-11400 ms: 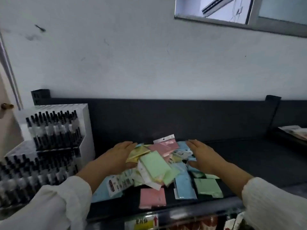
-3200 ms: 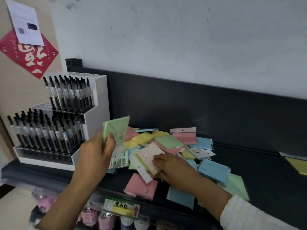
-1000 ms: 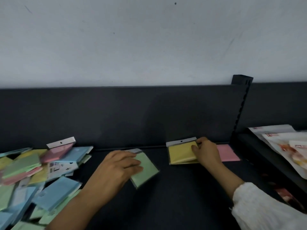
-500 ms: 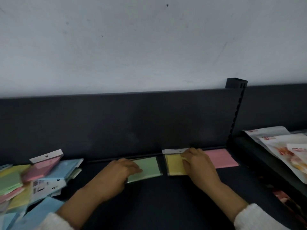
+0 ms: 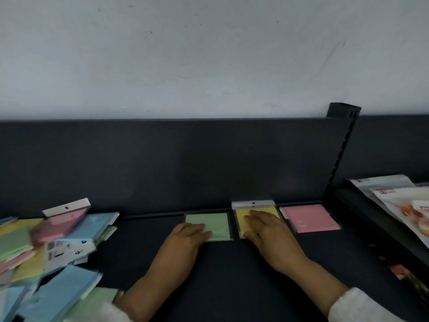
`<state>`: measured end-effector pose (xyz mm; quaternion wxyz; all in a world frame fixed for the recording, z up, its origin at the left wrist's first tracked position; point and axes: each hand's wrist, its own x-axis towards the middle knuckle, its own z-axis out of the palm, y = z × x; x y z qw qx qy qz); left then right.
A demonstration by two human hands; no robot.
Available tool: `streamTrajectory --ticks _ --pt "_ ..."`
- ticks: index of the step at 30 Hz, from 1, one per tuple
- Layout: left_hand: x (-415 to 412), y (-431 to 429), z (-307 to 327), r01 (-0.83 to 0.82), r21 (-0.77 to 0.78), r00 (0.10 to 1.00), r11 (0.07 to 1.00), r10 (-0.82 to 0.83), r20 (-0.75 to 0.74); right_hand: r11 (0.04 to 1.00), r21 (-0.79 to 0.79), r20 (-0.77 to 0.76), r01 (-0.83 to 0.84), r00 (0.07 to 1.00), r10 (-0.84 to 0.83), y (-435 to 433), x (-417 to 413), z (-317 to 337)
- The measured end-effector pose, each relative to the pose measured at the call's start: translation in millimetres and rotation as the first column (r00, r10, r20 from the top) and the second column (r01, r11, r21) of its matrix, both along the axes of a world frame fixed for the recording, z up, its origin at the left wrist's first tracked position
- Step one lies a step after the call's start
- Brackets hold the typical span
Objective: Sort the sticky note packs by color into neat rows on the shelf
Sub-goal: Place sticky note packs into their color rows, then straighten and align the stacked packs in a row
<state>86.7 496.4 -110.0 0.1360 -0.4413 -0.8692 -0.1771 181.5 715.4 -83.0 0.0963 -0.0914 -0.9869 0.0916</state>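
Currently: three packs aligned at the shelf's back edge

Shelf point(image 5: 232, 287) surface is dark; its back panel point(image 5: 162, 163) runs the full width, ending at a slotted upright point(image 5: 341, 156) on the right. Bare shelf lies open in front of the row and between the row and the loose pile.

Row, left to right, against the back panel: green pack point(image 5: 214, 225), yellow pack point(image 5: 255, 213), pink pack point(image 5: 310, 217). Narrow gaps separate them; none overlap. The yellow pack's white hang tab stands against the panel.

Unsorted pile point(image 5: 46, 247) of blue, green, yellow and pink packs sits at the left, well apart from the row; edges blurred.

Left hand point(image 5: 183, 245): palm down, fingers loosely curled, fingertips resting on the green pack's near-left corner. Not gripping; flat press only.

Right hand point(image 5: 267, 235): palm down, fingers extended and slightly spread, lying across the yellow pack. Also not gripping.

Both forearms reach forward from the lower frame; white sleeves point(image 5: 362, 307) show at the wrists. Printed bags point(image 5: 399, 201) lie on the neighbouring shelf section, right of the upright.
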Motion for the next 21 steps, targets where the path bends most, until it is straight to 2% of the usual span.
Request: streamTrajectory --ticks 4,16,21 --pt "0 0 0 -0.059 0.042 0.998 0.997 0.058 0.019 1.0 0.011 -0.025 0.002 1.0 -0.002 -1 1 -2" --pt "3 1 3 -0.029 0.031 0.992 0.999 0.025 0.124 1.0 0.005 -0.064 0.01 0.998 -0.009 -6 6 -2" --pt "13 -5 20 -0.097 -0.038 0.994 0.995 0.099 0.043 0.998 -0.059 -0.056 -0.01 0.998 0.007 -5 9 2"
